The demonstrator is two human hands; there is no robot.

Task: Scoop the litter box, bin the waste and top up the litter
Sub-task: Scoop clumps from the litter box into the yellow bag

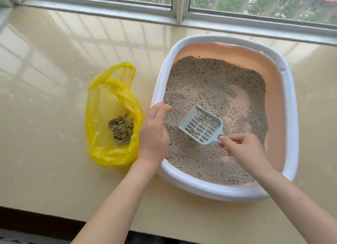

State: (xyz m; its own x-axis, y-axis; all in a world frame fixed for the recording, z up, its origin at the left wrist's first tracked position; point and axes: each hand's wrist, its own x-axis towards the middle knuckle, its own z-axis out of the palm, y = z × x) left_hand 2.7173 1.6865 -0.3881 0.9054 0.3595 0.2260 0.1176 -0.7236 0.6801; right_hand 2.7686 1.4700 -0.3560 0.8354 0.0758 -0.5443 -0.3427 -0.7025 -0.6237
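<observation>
A litter box (291,105) with a white rim and peach inside stands at the right, holding grey litter (198,83) with a bare patch near its middle right. My right hand (244,149) grips the handle of a pale blue slotted scoop (201,128), which lies over the litter with a few grains in it. My left hand (154,132) rests on the box's left rim, fingers relaxed. Left of the box lies an open yellow plastic bag (102,101) with a clump of dark waste (121,128) inside.
Everything sits on a glossy beige window ledge (45,97). A window frame (178,8) runs along the back. The ledge's front edge drops off to a dark strip (27,220) at the lower left.
</observation>
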